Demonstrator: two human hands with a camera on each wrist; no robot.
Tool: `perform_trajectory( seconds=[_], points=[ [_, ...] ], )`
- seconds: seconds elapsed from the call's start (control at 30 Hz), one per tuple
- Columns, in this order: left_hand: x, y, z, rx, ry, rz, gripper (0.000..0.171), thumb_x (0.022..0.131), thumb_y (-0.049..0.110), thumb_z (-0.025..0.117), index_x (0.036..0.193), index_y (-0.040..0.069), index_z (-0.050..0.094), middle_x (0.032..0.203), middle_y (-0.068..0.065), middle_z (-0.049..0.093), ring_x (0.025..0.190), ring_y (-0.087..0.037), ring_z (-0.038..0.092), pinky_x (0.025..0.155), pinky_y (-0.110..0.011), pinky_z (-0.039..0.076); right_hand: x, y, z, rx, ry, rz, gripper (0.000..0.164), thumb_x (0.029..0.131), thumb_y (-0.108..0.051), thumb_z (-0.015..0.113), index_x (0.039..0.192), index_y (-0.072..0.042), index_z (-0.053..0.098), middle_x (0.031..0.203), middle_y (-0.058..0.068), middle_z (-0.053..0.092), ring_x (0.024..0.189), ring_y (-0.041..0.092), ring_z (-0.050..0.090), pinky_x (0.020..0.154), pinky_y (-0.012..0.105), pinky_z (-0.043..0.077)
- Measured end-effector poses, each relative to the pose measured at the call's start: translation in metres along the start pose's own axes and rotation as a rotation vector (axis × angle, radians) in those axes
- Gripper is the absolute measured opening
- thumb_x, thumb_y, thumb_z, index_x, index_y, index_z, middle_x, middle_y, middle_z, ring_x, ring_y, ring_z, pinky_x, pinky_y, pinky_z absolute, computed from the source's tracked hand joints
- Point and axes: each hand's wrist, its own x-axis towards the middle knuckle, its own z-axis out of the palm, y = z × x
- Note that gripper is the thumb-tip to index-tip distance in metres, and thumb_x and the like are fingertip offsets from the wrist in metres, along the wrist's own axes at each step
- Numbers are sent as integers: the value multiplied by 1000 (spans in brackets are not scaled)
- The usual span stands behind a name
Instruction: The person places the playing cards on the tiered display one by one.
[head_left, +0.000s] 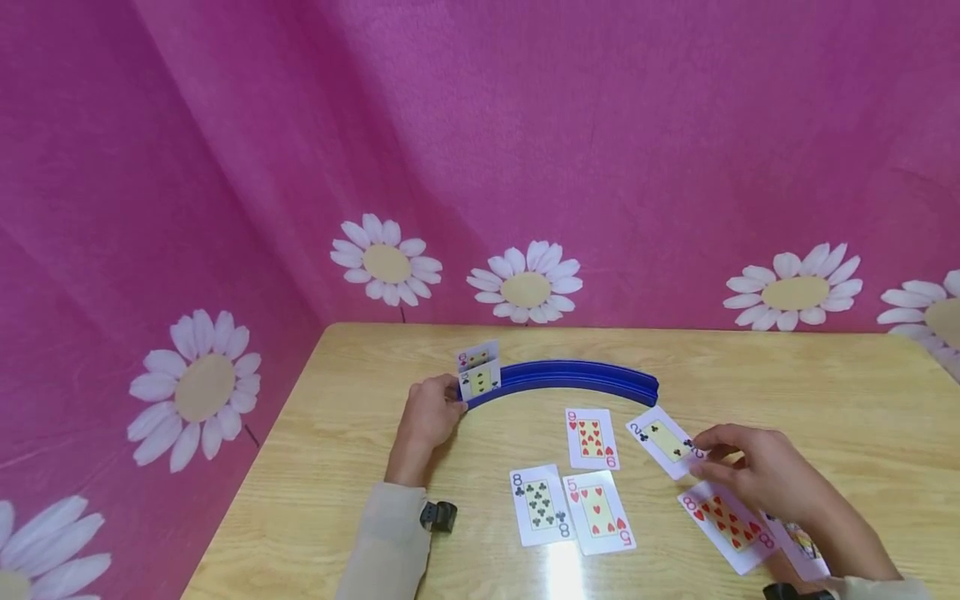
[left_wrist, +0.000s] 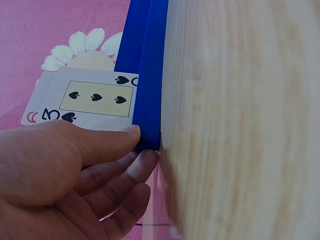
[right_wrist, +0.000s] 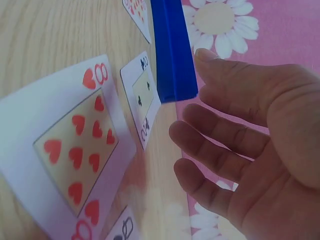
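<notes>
My left hand (head_left: pixel 431 414) grips the left end of a blue curved card holder (head_left: pixel 570 373). In the left wrist view, the thumb (left_wrist: pixel 112 142) lies on the holder's face and the other fingers bend beneath its end. The three of spades (head_left: pixel 480 381) stands in the slot there, in front of a red-marked card (head_left: pixel 477 357). My right hand (head_left: pixel 768 471) is over the table at the right, fingertips by the corner of the two of clubs (head_left: pixel 664 442). In the right wrist view its fingers are loosely bent and apart from that card.
Face-up on the wooden table (head_left: pixel 315 500) lie the nine of hearts (head_left: pixel 590 439), eight of clubs (head_left: pixel 540 505) and five of hearts (head_left: pixel 598 512). Under my right forearm, the eight of hearts (head_left: pixel 727 527) partly covers a face card (head_left: pixel 806 550). A pink flowered cloth (head_left: pixel 637 167) hangs behind.
</notes>
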Motion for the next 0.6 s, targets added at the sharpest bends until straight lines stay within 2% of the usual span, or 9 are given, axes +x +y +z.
perform_trajectory(
  seconds=[0.13, 0.3, 0.6],
  points=[
    [-1, 0, 0, -2, 0, -4, 34, 90, 1, 72, 124, -2, 67, 108, -14, 69, 100, -25, 64, 92, -41, 51, -6, 5, -1, -12, -6, 28, 30, 84, -23, 82, 107, -7, 73, 98, -1, 69, 86, 18, 59, 69, 29, 53],
    [-2, 0, 1, -10, 0, -15, 34, 91, 2, 72, 125, -2, 66, 110, -15, 69, 100, -25, 63, 92, -42, 51, -10, 8, -1, -25, 12, 10, 30, 82, -20, 83, 107, -6, 73, 97, -1, 69, 84, 16, 59, 69, 30, 54],
    [-1, -1, 1, -1, 7, 9, 34, 90, 1, 72, 124, -3, 66, 107, -15, 69, 96, -24, 63, 89, -40, 53, -13, 16, 0, -57, 25, 23, 36, 78, -19, 86, 108, -4, 73, 92, -2, 67, 82, 16, 58, 67, 30, 52]
  ],
)
